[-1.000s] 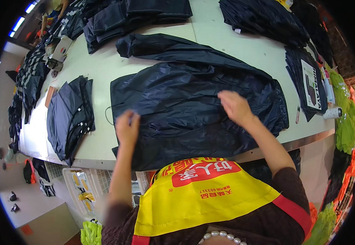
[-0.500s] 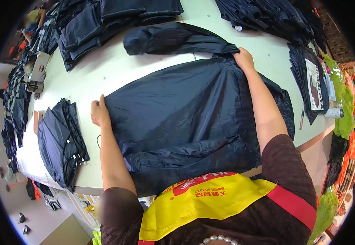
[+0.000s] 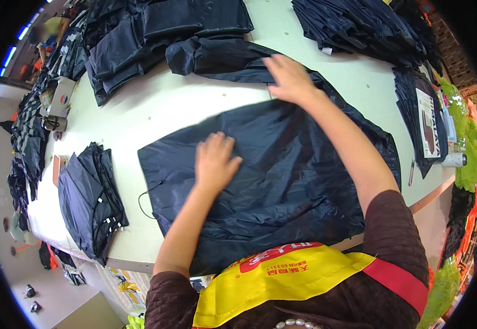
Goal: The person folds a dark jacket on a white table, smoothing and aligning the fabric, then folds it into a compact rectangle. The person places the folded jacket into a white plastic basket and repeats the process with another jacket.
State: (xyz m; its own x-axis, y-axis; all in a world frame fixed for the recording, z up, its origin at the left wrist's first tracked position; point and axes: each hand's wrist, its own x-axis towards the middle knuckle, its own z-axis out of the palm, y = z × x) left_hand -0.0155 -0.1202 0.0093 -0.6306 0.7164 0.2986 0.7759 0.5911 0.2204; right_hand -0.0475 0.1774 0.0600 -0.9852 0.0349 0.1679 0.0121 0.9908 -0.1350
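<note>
A dark navy jacket [image 3: 271, 181] of thin shiny cloth lies spread on the pale table in front of me. One sleeve [image 3: 222, 57] stretches away to the left along its far side. My left hand [image 3: 215, 162] rests on the jacket body with the fingers apart. My right hand [image 3: 290, 79] is over the far part, where the sleeve joins the body; its fingers are stretched out and a little blurred. A thin black drawcord [image 3: 144, 205] loops out from the jacket's left edge. The near edge of the jacket reaches my yellow apron [image 3: 282, 279].
Stacks of folded dark garments [image 3: 164, 38] lie at the far left, with another pile [image 3: 353, 27] at the far right. A smaller bundle [image 3: 90, 200] is at the left. On the right are dark pieces with a printed card [image 3: 426, 123], a patterned cup [image 3: 455, 160] and a thin tool [image 3: 411, 173].
My left hand has let go of the jacket's left edge and moved right onto its body. The right hand has let go of the shoulder area and shifted left. The cloth lies flatter.
</note>
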